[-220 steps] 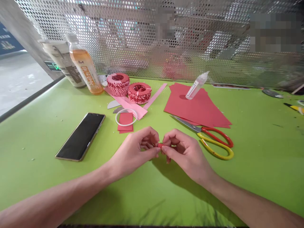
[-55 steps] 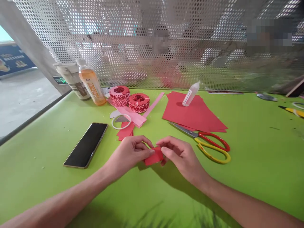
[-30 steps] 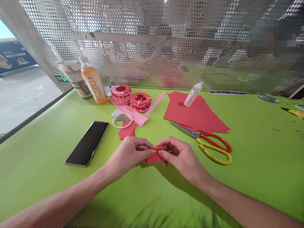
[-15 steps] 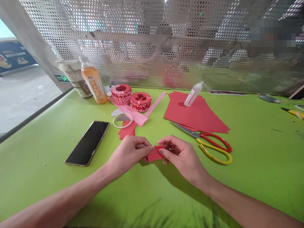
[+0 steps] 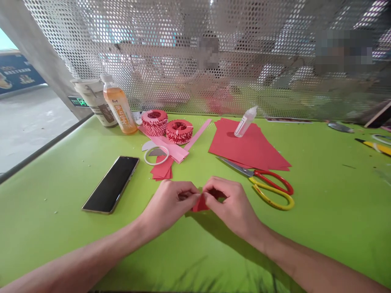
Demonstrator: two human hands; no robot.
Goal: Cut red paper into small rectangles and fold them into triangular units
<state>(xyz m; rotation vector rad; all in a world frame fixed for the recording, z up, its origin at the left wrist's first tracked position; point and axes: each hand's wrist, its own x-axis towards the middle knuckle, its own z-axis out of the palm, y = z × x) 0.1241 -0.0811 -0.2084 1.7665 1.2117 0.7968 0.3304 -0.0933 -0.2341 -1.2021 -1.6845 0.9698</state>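
Observation:
A small piece of red paper (image 5: 200,204) is pinched between my two hands above the green table (image 5: 171,260). My left hand (image 5: 172,200) grips its left part with thumb and fingers, and my right hand (image 5: 232,203) does the same on the right, the fingertips nearly meeting. Much of the paper is hidden behind the fingers. Beyond my left hand lie several small red paper pieces (image 5: 162,170), partly under a white ring (image 5: 146,158). Scissors (image 5: 271,175) with one red and one yellow handle rest to the right of my right hand.
Red sheets (image 5: 244,148) carry an upright, tilted-looking glue bottle (image 5: 243,125). Two folded red paper rings (image 5: 154,122) stand by pink strips (image 5: 171,147). At left are a phone (image 5: 111,185), a drink bottle (image 5: 119,108) and a cup (image 5: 97,103). A perforated screen (image 5: 189,73) closes the back.
My fingertips have drawn together at the top of the red paper, which was flat and more exposed before. It now looks bent, with less of it showing.

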